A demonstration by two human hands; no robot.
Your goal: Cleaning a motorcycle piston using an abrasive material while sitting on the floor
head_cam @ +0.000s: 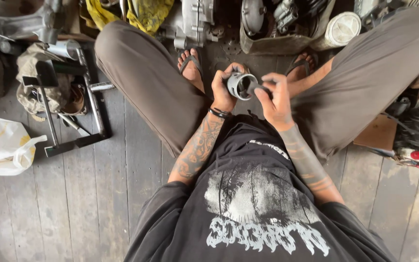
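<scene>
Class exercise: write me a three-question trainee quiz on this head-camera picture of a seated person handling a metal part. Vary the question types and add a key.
1. True or false: the left hand grips the hollow grey metal cylinder.
2. The right hand pushes what into the cylinder's open end? A) dark tool B) paintbrush C) bottle
3. Fill in: the white plastic bag lies on the wooden ____.

Key: 1 true; 2 A; 3 floor.

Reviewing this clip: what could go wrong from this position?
The left hand holds the metal piston in mid-air above the plank floor; a slip could drop it near the sandalled feet. The right hand pushes a dark tool into it, so fingers might get pinched or scraped.
</scene>
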